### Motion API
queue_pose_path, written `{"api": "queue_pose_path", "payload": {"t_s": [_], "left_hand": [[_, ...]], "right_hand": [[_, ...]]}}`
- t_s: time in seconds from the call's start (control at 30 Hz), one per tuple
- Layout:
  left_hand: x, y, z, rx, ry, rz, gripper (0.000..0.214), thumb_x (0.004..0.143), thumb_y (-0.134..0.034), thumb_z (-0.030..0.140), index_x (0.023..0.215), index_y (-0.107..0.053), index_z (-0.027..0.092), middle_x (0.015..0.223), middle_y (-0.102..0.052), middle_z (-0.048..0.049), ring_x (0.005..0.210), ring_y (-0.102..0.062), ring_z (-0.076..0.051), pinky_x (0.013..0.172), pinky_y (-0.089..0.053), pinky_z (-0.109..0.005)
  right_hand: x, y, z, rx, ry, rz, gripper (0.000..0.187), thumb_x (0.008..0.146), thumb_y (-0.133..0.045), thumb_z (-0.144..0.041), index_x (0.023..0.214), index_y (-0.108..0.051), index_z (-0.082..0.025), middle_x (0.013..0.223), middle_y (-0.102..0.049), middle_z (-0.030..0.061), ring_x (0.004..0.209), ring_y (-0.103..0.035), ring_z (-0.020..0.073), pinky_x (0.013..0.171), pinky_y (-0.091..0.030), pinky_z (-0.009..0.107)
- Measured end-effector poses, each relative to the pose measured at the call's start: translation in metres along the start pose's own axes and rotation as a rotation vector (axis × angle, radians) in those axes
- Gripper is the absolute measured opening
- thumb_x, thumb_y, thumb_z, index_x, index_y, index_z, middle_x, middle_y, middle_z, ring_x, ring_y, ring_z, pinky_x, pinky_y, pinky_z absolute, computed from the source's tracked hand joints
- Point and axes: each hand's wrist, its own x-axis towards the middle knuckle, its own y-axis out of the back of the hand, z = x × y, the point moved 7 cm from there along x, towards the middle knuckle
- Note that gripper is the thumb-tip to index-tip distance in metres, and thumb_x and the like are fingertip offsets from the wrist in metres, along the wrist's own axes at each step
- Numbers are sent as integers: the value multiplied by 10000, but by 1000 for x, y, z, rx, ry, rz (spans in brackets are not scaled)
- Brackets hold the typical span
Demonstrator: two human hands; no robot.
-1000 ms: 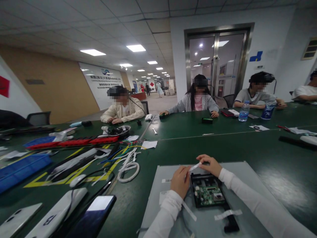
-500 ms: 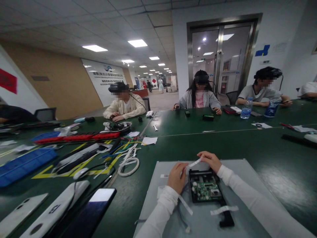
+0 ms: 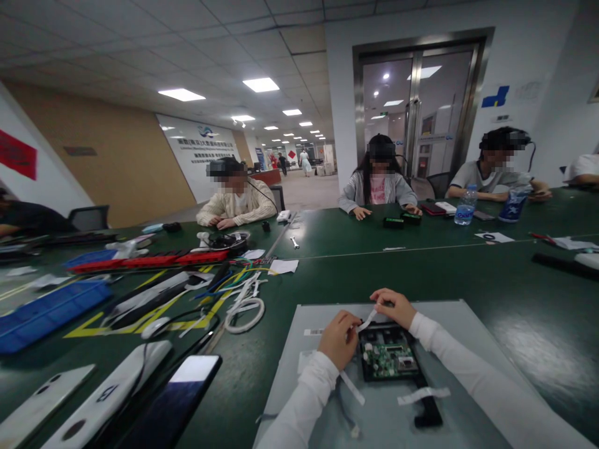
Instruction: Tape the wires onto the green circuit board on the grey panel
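Observation:
Between my two hands a short strip of white tape (image 3: 368,319) is stretched at a slant. My left hand (image 3: 339,340) pinches its lower end, left of a black frame that holds a green circuit board (image 3: 384,360). Above that frame's top edge, my right hand (image 3: 395,308) pinches the upper end. The board lies on a flat grey panel (image 3: 299,349). A second white tape strip (image 3: 423,395) crosses the frame's lower black arm (image 3: 429,411). Another strip (image 3: 352,388) and a grey cable (image 3: 344,415) with a white plug lie below my left hand.
A phone (image 3: 180,399), a white device marked B (image 3: 110,396), a coiled white cable (image 3: 244,315) and a blue tray (image 3: 51,315) lie to the left. Across the green table (image 3: 337,274) sit several people, near a small wrench (image 3: 294,242) and a water bottle (image 3: 465,206).
My hands have come slightly closer together, and the tape between them now slants more steeply. Across the table, a person's hand has moved one small dark green-lit item beside another.

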Motion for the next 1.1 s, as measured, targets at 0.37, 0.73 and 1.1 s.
{"api": "queue_pose_path", "payload": {"t_s": [0.37, 0.73, 1.1], "left_hand": [[-1, -6, -9, 89, 79, -68, 260, 637, -383, 13, 763, -529, 188, 835, -507, -10, 774, -487, -129, 714, -387, -233], [-2, -8, -10, 117, 45, -61, 244, 656, -383, 32, 769, -526, 194, 818, -499, -4, 746, -485, -122, 688, -385, -218], [-3, -8, -11, 112, 65, -81, 248, 650, -388, 27, 767, -535, 189, 822, -501, -9, 739, -486, -124, 681, -386, -221]], "right_hand": [[-1, -4, -6, -148, 24, -3, 108, 656, -559, -258, 589, -560, -173, 880, -575, 39, 823, -532, 149, 781, -379, 292], [-1, -5, -5, -218, 37, 3, 101, 664, -548, -253, 598, -555, -177, 872, -568, 36, 826, -525, 147, 777, -378, 285], [-2, -10, -6, -345, 38, -19, 104, 667, -551, -263, 606, -542, -179, 894, -556, 40, 851, -512, 157, 789, -368, 298]]}}
